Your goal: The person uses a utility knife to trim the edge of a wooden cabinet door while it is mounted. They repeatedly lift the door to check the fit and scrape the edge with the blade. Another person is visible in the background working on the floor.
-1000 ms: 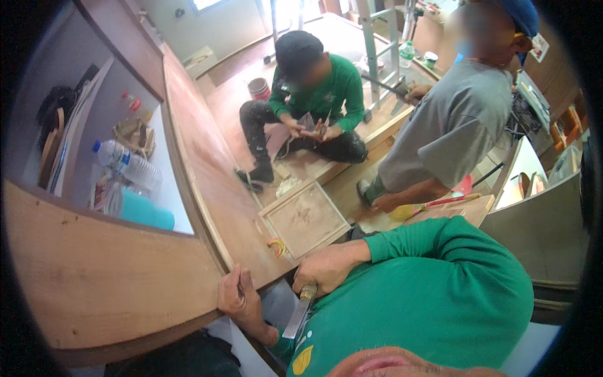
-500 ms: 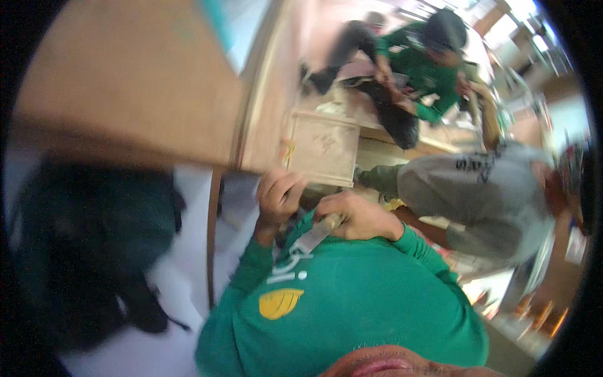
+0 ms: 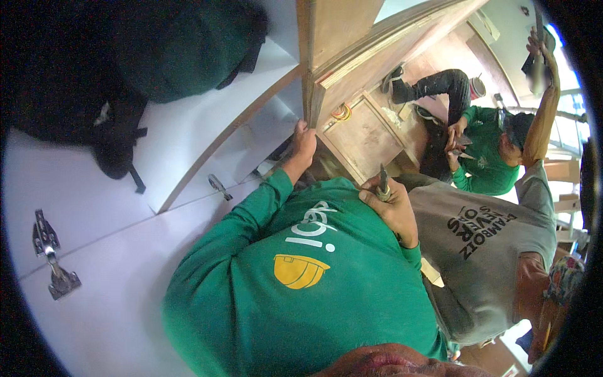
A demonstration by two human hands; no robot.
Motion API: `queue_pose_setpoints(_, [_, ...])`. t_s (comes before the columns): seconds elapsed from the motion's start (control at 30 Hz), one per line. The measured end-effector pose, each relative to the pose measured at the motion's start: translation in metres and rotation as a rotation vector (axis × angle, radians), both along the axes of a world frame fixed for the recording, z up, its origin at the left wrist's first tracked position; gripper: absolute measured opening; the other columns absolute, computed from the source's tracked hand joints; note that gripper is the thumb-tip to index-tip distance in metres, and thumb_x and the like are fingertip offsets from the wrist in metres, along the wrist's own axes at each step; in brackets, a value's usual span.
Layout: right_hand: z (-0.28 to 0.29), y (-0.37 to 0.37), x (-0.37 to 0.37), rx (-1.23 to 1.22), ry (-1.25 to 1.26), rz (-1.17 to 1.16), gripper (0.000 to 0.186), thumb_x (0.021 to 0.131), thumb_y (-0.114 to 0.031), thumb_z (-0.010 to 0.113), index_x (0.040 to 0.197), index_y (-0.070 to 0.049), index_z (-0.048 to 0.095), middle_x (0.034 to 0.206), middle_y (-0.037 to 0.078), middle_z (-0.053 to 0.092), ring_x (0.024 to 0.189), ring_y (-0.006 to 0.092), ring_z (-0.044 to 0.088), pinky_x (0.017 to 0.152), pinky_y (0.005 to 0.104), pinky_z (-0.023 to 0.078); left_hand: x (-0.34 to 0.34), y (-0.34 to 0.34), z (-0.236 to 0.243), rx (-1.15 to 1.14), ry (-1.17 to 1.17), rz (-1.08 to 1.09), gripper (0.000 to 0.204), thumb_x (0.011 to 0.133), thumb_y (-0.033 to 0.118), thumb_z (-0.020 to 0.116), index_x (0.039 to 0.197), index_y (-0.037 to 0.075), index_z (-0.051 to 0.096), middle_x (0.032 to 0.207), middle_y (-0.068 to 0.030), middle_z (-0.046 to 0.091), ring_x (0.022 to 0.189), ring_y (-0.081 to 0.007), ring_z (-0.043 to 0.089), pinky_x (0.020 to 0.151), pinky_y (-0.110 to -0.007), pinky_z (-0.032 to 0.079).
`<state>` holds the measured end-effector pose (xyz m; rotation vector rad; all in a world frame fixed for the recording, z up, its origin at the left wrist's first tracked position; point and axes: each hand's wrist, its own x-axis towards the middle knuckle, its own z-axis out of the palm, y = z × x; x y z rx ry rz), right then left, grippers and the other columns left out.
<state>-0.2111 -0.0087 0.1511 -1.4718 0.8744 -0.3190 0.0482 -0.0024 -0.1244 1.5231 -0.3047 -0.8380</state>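
My left hand (image 3: 304, 143) is closed round the lower edge of an upright wooden panel (image 3: 339, 25), part of a plywood cabinet piece. In front of my chest, my right hand (image 3: 399, 213) is wrapped round a small flat-bladed tool (image 3: 384, 188). Its dark blade points up, almost edge-on, above a pale yellowish collar; the fist hides most of the handle. Beyond my hands lies a flat framed wooden board (image 3: 364, 138) with a coil of coloured cord or tape (image 3: 341, 112) on it.
A white surface to the left carries a metal cabinet hinge (image 3: 55, 261) and a second hinge (image 3: 220, 187). Above is a dark bag (image 3: 182, 50). Close on my right, a person in grey (image 3: 483, 232) raises an arm; another in green (image 3: 487, 151) sits farther off.
My view has swung, so the panel now stands upper centre and hinges show at left. The tool's blade, earlier pointing down-left, now points up. My left hand stays at the panel edge.
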Motion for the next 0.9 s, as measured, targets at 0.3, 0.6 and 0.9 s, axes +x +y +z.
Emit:
queue_pose_setpoints(0.3, [-0.022,-0.011,0.01,-0.067,0.083,-0.032,0.029,0.097,-0.026,0.074,0.111,-0.003,0.062,0.076,-0.004,0.049,0.07,0.0081,0.043,0.064,0.0263,0.038,0.0,-0.036,0.026,0.119,-0.046,0.011,0.07,0.085,0.003,0.051,0.154,-0.002,0.037,0.148,-0.02,0.052,0.136,-0.0295,0.05,0.115,-0.038,0.038])
queue_pose_setpoints(0.6, [-0.015,-0.024,0.032,-0.021,0.145,0.061,0.026,0.107,-0.031,0.058,0.113,-0.006,0.057,0.083,-0.001,0.049,0.076,0.0081,0.044,0.067,0.0266,0.038,-0.024,-0.005,0.076,0.122,-0.497,-0.06,0.076,0.093,0.006,0.053,0.163,0.005,0.025,0.159,-0.0275,0.039,0.149,-0.0368,0.039,0.122,-0.039,0.031])
queue_pose_setpoints(0.9, [-0.035,-0.036,0.043,0.02,0.202,0.129,0.033,0.105,-0.038,0.06,0.113,-0.006,0.058,0.079,-0.001,0.051,0.072,0.0093,0.046,0.065,0.0278,0.039,-0.016,0.011,-0.024,0.359,0.201,-0.568,0.07,0.094,0.029,0.067,0.156,0.009,0.042,0.14,-0.0137,0.059,0.122,-0.0256,0.058,0.1,-0.038,0.049])
